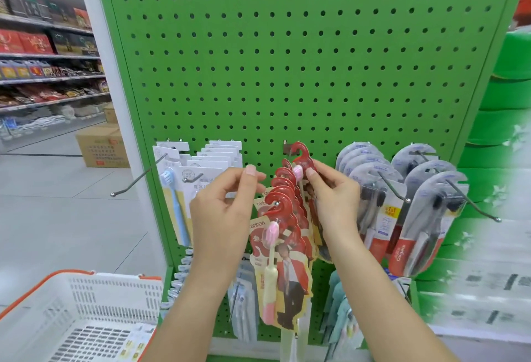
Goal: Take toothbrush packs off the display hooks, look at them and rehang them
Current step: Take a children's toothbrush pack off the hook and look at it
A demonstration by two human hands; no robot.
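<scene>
A big green pegboard (287, 60) fills the view. Along its lower part, 5 metal hooks stick out with packs on them. White packs (212, 157) with a blue brush hang on the left, and grey and red packs (402, 218) hang on the right. A white basket with an orange rim (37, 298) sits low on the left, and brown boxes (100, 146) stand on the floor behind it.

In the middle, a row of red toothbrush packs (283, 235) hangs on one hook (276, 203). The back red pack (301, 157) is lifted up higher than the others. The right hand (333, 198) pinches this pack with its thumb and fingers, right by the pink brush head. The left hand (222, 203) is up just left of the red row. Its fingers are bent close together near the thumb, and it is hard to tell if they hold anything. Both arms reach up from below.
</scene>
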